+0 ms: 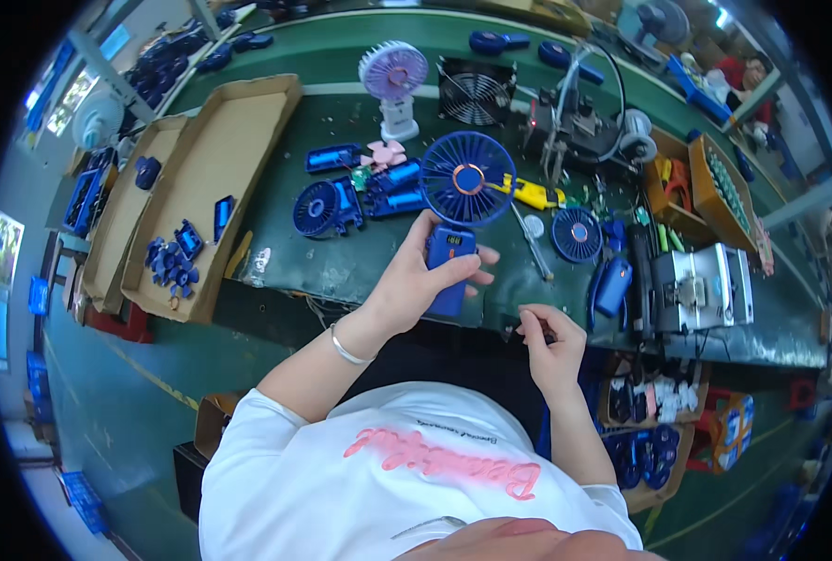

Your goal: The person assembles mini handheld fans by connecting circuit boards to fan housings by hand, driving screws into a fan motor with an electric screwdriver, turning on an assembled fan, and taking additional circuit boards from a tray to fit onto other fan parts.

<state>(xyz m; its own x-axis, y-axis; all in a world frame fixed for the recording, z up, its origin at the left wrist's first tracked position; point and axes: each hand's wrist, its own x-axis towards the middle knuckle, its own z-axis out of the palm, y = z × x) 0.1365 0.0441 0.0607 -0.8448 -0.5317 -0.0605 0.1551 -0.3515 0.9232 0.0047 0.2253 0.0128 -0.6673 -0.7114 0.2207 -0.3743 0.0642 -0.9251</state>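
Note:
My left hand (414,282) grips the handle of a blue handheld fan (448,297) upright above the table's front edge. The thumb lies across the handle, under a small lit display, and the round blade cage faces up toward me. Lower and to the right, my right hand (554,348) is closed, thumb against curled fingers, just off the table edge. A small dark bit shows by its fingertips; what it holds, if anything, is hidden. Beyond the held fan lie blue fan casings (397,201), a pink fan blade (386,153) and a yellow tool (534,194).
Cardboard trays (212,140) with blue parts stand at left. A purple-white fan (394,73), a black square fan (477,92) and a machine (575,117) stand behind. At right are a blue fan head (577,234), a metal fixture (701,288) and a parts box (723,192).

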